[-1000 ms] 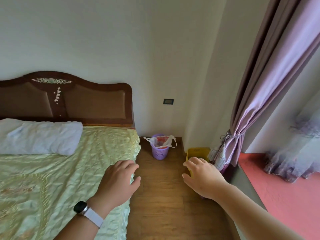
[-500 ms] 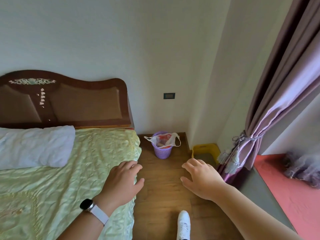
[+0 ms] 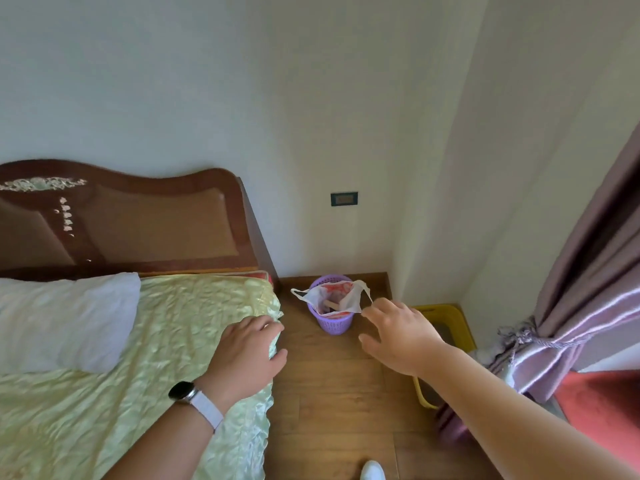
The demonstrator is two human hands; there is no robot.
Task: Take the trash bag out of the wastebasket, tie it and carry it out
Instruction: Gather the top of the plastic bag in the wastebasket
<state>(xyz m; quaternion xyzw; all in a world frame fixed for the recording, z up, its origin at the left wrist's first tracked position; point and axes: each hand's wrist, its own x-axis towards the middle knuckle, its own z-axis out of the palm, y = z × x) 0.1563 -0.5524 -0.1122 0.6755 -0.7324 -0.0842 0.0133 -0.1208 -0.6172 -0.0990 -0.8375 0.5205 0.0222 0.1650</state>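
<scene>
A white shoe point(image 3: 372, 471) is showing at the bottom edge on the wooden floor point(image 3: 332, 393), and above it the left hand point(image 3: 247, 351), wearing a watch point(image 3: 183, 393), is hanging open and empty over the bed point(image 3: 138, 358) corner. The right hand point(image 3: 403, 336) is stretching forward with fingers spread, holding nothing. Farther off, the purple wastebasket point(image 3: 334, 322) is standing by the wall, the white trash bag point(image 3: 332, 297) sitting inside with its handles draping over the rim.

Purple wastebasket point(image 3: 334, 322) with little holes; white trash bag point(image 3: 341, 297), red bits inside; pale green shiny bedspread point(image 3: 145, 341); white pillow point(image 3: 65, 320); brown headboard point(image 3: 131, 226), pearly flower pattern; purple curtain point(image 3: 588, 306); yellow bin point(image 3: 457, 323); brown wood floor point(image 3: 332, 403)
</scene>
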